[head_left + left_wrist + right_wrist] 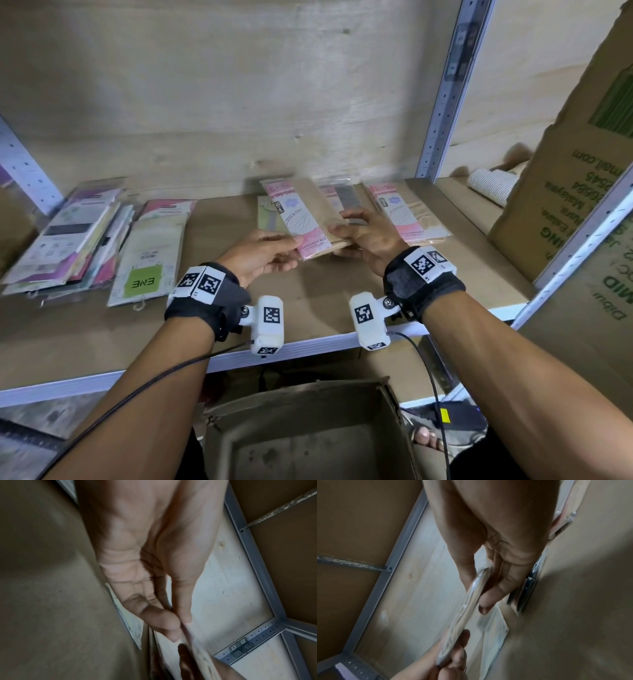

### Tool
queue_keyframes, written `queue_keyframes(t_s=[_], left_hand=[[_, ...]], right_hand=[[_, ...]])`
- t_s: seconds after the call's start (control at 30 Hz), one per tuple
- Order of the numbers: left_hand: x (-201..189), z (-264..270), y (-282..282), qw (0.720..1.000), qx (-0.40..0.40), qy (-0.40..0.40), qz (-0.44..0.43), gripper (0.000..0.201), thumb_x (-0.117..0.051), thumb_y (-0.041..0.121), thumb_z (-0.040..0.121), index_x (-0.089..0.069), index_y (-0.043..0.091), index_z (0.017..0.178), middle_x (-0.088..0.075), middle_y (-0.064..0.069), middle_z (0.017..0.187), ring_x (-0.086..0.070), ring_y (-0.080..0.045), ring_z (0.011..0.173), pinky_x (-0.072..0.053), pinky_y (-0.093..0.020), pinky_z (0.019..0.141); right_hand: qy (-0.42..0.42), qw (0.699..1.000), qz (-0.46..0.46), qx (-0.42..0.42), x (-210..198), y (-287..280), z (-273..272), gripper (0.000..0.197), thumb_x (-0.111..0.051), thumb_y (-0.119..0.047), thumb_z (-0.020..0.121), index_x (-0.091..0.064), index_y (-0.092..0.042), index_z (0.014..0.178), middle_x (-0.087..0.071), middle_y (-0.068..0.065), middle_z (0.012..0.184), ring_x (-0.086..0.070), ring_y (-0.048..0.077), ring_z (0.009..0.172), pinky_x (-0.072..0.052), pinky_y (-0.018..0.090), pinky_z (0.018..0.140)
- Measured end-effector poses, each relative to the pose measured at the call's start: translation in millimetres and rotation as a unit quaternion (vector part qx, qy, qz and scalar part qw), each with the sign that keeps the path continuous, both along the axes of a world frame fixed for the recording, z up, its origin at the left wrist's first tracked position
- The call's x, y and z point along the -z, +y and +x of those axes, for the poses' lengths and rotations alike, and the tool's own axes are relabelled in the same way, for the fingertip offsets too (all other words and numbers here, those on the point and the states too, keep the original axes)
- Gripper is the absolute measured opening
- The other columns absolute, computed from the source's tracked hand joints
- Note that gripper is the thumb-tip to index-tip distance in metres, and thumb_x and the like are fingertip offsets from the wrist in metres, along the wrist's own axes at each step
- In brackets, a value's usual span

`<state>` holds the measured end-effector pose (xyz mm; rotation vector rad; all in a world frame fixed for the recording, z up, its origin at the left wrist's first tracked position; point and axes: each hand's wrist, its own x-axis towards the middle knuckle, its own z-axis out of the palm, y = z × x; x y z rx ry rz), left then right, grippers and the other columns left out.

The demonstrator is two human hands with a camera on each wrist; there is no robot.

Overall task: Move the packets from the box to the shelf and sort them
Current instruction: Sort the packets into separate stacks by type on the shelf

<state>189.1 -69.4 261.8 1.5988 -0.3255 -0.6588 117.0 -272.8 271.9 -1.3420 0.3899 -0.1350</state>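
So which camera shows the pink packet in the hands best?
The head view. There the pink packet faces the camera, label showing, with the left hand and right hand gripping its two sides above the shelf. Both wrist views only catch its thin, shiny edge between the fingers, blurred.

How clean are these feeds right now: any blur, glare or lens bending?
Head view: sharp centre, pink-and-beige packet legible, metal shelf upright bowed by the lens. Left wrist view: soft, left hand smeared. Right wrist view: blurred, glare on the packet's plastic edge.
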Motion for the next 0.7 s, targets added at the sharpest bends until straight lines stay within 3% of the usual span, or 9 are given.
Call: queue_keyframes(t_s=[0.1, 0.23, 0.3, 0.37, 0.47, 0.6, 0.7], left_hand=[[2.0, 1.3, 1.6, 1.000, -0.028, 0.009, -0.005, 0.028, -0.073, 0.026, 0.089, -0.071, 0.003, 0.106, -0.075, -0.012, 0.089, -0.070, -0.012, 0.065, -0.057, -0.017, 0.059], [-2.0, 3.0, 6.5, 1.000, -0.012, 0.002, -0.018, 0.023, -0.071, 0.019, 0.091, -0.072, 0.007, 0.110, -0.078, -0.009, 0.102, -0.074, -0.013, 0.082, -0.059, -0.018, 0.065], [-4.8, 3.3, 6.6, 0.999, -0.016, 0.007, -0.036, 0.021, -0.068, 0.016, 0.092, -0.071, 0.007, 0.111, -0.078, -0.010, 0.103, -0.075, -0.015, 0.085, -0.060, -0.020, 0.067], [-6.2, 3.4, 4.2, 0.998, -0.022, 0.013, -0.053, 0.021, -0.065, 0.014, 0.094, -0.069, 0.005, 0.113, -0.077, -0.012, 0.104, -0.075, -0.018, 0.086, -0.060, -0.021, 0.068], [-6.5, 2.8, -6.2, 0.998, -0.038, 0.008, -0.056, 0.021, -0.066, 0.014, 0.094, -0.070, 0.005, 0.113, -0.077, -0.011, 0.101, -0.075, -0.016, 0.083, -0.060, -0.020, 0.067], [-10.7, 5.1, -28.8, 0.994, -0.094, -0.023, -0.046, 0.019, -0.072, 0.012, 0.089, -0.072, 0.006, 0.107, -0.079, -0.004, 0.085, -0.074, -0.010, 0.067, -0.060, -0.017, 0.061], [-15.9, 9.3, -52.0, 0.991, -0.122, -0.040, -0.038, 0.025, -0.073, 0.010, 0.088, -0.071, 0.002, 0.111, -0.078, -0.008, 0.091, -0.074, -0.011, 0.066, -0.058, -0.016, 0.059]], right_hand=[[0.031, 0.998, -0.003, -0.054, -4.0, -0.3, -1.0, 0.046, -0.073, 0.001, 0.083, -0.053, -0.006, 0.123, -0.067, 0.016, 0.115, -0.071, 0.026, 0.087, -0.060, 0.034, 0.067], [0.020, 0.995, 0.004, -0.100, -7.3, -5.6, -4.4, 0.048, -0.065, 0.010, 0.085, -0.052, -0.004, 0.129, -0.067, 0.016, 0.102, -0.072, 0.020, 0.071, -0.062, 0.037, 0.072], [0.006, 0.995, -0.002, -0.098, -8.7, -9.4, -6.5, 0.044, -0.069, 0.007, 0.085, -0.056, -0.004, 0.125, -0.069, 0.017, 0.107, -0.073, 0.024, 0.082, -0.061, 0.032, 0.069], [-0.003, 0.996, -0.016, -0.083, -9.4, -13.4, -7.5, 0.038, -0.073, 0.003, 0.083, -0.061, -0.005, 0.119, -0.071, 0.013, 0.106, -0.074, 0.023, 0.081, -0.059, 0.025, 0.063], [-0.008, 0.998, -0.024, -0.060, -8.8, -22.3, -8.7, 0.040, -0.077, -0.001, 0.081, -0.062, -0.003, 0.118, -0.071, 0.012, 0.104, -0.074, 0.020, 0.075, -0.058, 0.021, 0.060], [-0.004, 0.999, -0.020, -0.032, -11.7, -36.3, -7.4, 0.041, -0.078, 0.000, 0.080, -0.061, -0.003, 0.117, -0.069, 0.015, 0.104, -0.065, 0.020, 0.069, -0.055, 0.021, 0.058], [-0.015, 1.000, 0.007, -0.016, -15.8, -49.4, -6.8, 0.033, -0.074, 0.004, 0.082, -0.060, -0.004, 0.112, -0.068, 0.016, 0.098, -0.057, 0.022, 0.064, -0.053, 0.019, 0.053]])
